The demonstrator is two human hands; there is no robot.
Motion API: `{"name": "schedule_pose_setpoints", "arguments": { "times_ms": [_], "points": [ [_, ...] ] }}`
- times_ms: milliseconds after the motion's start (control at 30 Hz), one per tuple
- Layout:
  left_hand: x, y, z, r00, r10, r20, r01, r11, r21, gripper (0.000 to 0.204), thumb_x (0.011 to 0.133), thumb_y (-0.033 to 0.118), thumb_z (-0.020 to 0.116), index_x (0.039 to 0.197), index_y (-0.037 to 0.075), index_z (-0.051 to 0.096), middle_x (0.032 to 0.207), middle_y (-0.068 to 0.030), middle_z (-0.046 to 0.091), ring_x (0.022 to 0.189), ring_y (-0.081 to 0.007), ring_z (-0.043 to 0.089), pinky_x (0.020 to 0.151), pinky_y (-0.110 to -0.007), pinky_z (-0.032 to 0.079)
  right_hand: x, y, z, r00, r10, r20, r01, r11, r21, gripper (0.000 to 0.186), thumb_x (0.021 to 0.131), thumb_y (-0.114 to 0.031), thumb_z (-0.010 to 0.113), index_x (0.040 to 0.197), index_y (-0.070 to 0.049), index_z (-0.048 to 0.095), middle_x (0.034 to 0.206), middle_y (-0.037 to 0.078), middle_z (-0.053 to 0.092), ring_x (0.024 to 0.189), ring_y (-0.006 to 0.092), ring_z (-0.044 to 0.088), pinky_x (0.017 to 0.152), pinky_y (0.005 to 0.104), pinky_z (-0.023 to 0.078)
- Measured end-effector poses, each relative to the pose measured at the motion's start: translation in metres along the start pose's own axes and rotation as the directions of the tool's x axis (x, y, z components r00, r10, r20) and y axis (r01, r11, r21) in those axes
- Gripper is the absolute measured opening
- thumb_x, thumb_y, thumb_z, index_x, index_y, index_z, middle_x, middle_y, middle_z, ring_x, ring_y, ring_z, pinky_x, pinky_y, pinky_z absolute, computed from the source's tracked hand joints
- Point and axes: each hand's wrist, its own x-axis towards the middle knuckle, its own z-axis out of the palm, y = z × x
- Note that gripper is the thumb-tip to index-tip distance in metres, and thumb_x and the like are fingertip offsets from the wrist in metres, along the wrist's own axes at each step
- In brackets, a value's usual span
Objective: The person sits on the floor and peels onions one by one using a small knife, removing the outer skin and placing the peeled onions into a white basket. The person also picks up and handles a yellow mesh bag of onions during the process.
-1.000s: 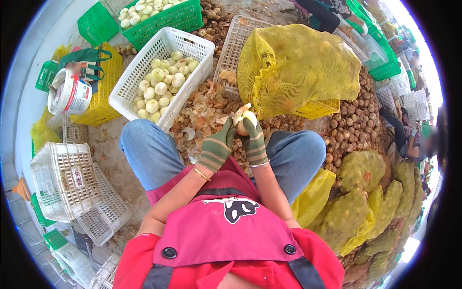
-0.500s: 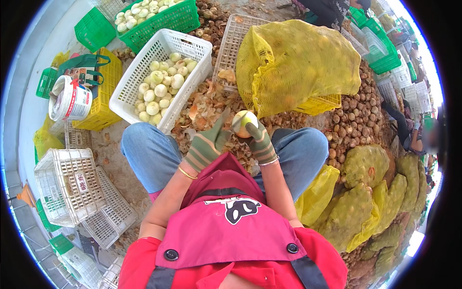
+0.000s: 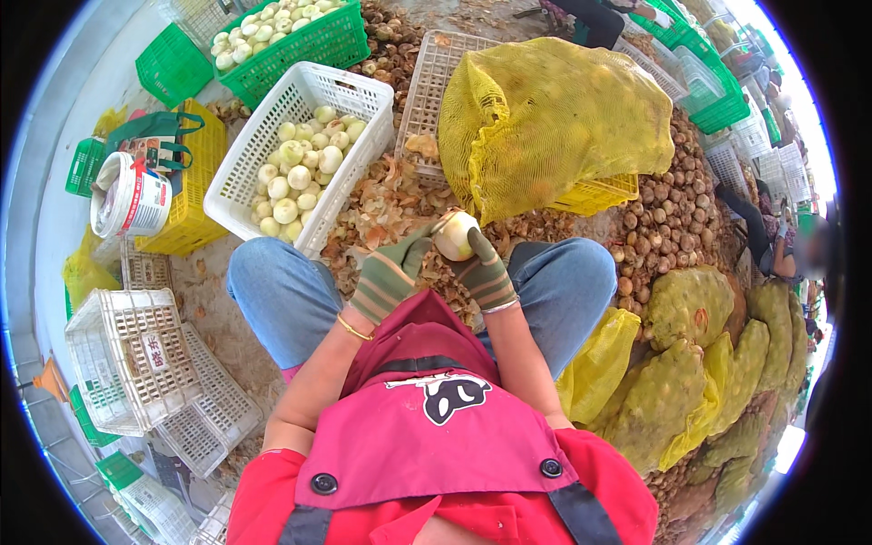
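Between my knees, my right hand (image 3: 484,275), in a green and tan striped glove, grips a pale, mostly peeled onion (image 3: 457,238). Some brown skin shows at the onion's upper left. My left hand (image 3: 389,275), gloved alike, is closed with its fingertips against the onion's left side. Whatever it pinches there is too small or hidden to make out. Loose onion skins (image 3: 381,207) are heaped on the ground below and beyond both hands. Just past the onion, a bulging yellow mesh sack (image 3: 563,118) rests on a yellow crate (image 3: 599,193).
A white crate (image 3: 238,202) of peeled onions stands ahead to the left, with a green crate (image 3: 304,54) of more behind it. Unpeeled onions (image 3: 672,222) and full mesh sacks (image 3: 658,404) lie to the right. White crates (image 3: 127,363) and a bucket (image 3: 136,195) are at left.
My left hand's extended finger has curled in, and its fingertips have come up to the onion. The onion has turned in my right hand, showing more of its pale side.
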Motion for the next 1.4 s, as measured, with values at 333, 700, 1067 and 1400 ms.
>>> {"name": "schedule_pose_setpoints", "arguments": {
  "times_ms": [333, 700, 1067, 1400],
  "points": [
    [-0.004, 0.0, -0.004, 0.992, 0.121, -0.02, -0.107, 0.938, 0.33, 0.049, 0.098, 0.032, 0.054, 0.143, 0.014, 0.048, 0.071, -0.0173, 0.066, 0.06, -0.0356, 0.064, 0.055, -0.043, 0.049, -0.002, -0.013, -0.004, 0.978, -0.211, 0.004, 0.184, 0.843, -0.506, 0.077, 0.073, -0.036, 0.083, 0.13, 0.004, 0.051, 0.114, 0.01, 0.064, 0.102, 0.0179, 0.062, 0.089, 0.0311, 0.05],
    [0.0, 0.005, -0.001, 0.988, 0.15, -0.039, -0.104, 0.827, 0.553, 0.036, 0.101, 0.031, 0.053, 0.132, 0.017, 0.061, 0.072, -0.0149, 0.067, 0.054, -0.0285, 0.062, 0.05, -0.038, 0.045, -0.01, -0.028, 0.022, 0.994, -0.083, -0.073, 0.012, 0.739, -0.674, 0.065, 0.074, -0.025, 0.073, 0.13, 0.003, 0.053, 0.109, 0.008, 0.066, 0.097, 0.0166, 0.063, 0.086, 0.0297, 0.051],
    [-0.002, 0.01, -0.001, 0.983, 0.177, -0.05, -0.147, 0.92, 0.363, 0.034, 0.101, 0.029, 0.052, 0.131, 0.016, 0.063, 0.083, -0.0174, 0.069, 0.065, -0.0304, 0.068, 0.057, -0.037, 0.05, 0.004, 0.001, 0.003, 0.998, 0.043, 0.053, -0.038, 0.994, -0.103, 0.071, 0.08, -0.032, 0.075, 0.137, -0.004, 0.045, 0.125, 0.01, 0.056, 0.12, 0.0235, 0.053, 0.105, 0.0382, 0.043],
    [0.005, -0.095, -0.025, 0.975, 0.03, -0.222, 0.084, 0.871, 0.484, 0.041, 0.101, 0.04, 0.047, 0.138, 0.023, 0.055, 0.067, -0.0169, 0.062, 0.056, -0.0344, 0.061, 0.052, -0.044, 0.048, -0.001, -0.019, 0.014, 0.982, -0.14, 0.13, 0.158, 0.977, -0.142, 0.061, 0.077, -0.023, 0.076, 0.127, 0.001, 0.05, 0.114, 0.01, 0.06, 0.11, 0.0219, 0.057, 0.105, 0.0364, 0.043]
  ]
}}
